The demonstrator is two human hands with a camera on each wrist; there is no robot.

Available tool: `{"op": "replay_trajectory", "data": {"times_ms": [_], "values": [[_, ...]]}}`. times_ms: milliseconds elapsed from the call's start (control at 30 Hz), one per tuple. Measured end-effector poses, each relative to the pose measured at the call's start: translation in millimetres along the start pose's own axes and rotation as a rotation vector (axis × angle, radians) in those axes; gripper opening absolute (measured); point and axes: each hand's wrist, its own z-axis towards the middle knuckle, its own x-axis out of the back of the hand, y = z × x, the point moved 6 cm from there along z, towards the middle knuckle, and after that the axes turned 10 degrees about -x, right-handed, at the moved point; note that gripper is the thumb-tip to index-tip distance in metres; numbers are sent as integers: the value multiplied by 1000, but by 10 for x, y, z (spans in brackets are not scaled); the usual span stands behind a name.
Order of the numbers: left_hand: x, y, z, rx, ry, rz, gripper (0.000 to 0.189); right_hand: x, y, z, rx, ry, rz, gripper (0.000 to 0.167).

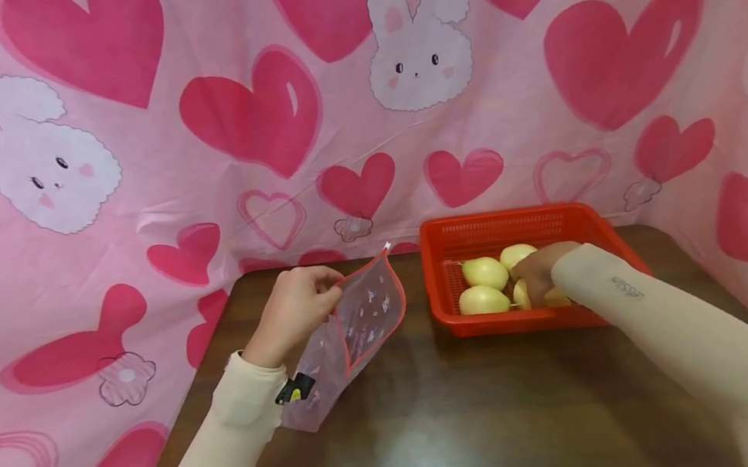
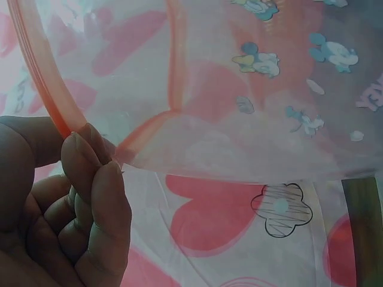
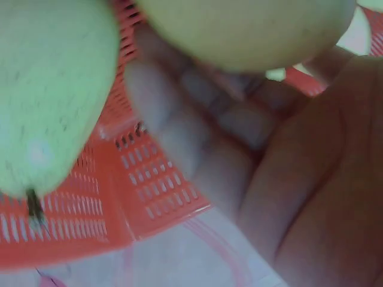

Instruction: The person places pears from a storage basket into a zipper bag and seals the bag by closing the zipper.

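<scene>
My left hand (image 1: 295, 309) pinches the top edge of a clear zip bag (image 1: 372, 308) with an orange-red rim and small cartoon prints. The bag hangs tilted above the table, its mouth partly spread; in the left wrist view, thumb and fingers hold the orange strip at its corner. Over at the right, my right hand (image 1: 543, 271) reaches into a red plastic basket (image 1: 448, 323) of pale yellow-green pears (image 1: 483, 299). The right wrist view shows its fingers curled round a pear (image 3: 251, 30), while another pear (image 3: 48, 89) lies beside them. My hand hides part of the basket's contents.
Both stand over a dark brown wooden table (image 1: 433, 429). A pink cloth (image 1: 348, 135) with hearts and rabbits hangs behind the table and along its sides. The basket sits near the table's back right edge.
</scene>
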Motion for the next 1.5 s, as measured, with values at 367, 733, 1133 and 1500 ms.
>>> {"op": "replay_trajectory", "data": {"times_ms": [367, 733, 1133, 1500], "values": [[-11, 6, -21, 15, -1, -6, 22, 226, -76, -167, 228, 195, -78, 75], [-52, -29, -3, 53, -1, -77, 21, 528, -252, -538, 339, 494, -7, 72], [-77, -1, 19, 43, 10, -101, 20, 735, -545, -783, 371, 629, 28, 76], [-91, 28, 14, 37, 20, -76, 17, 815, -931, -1101, 458, 720, 98, 78]]}}
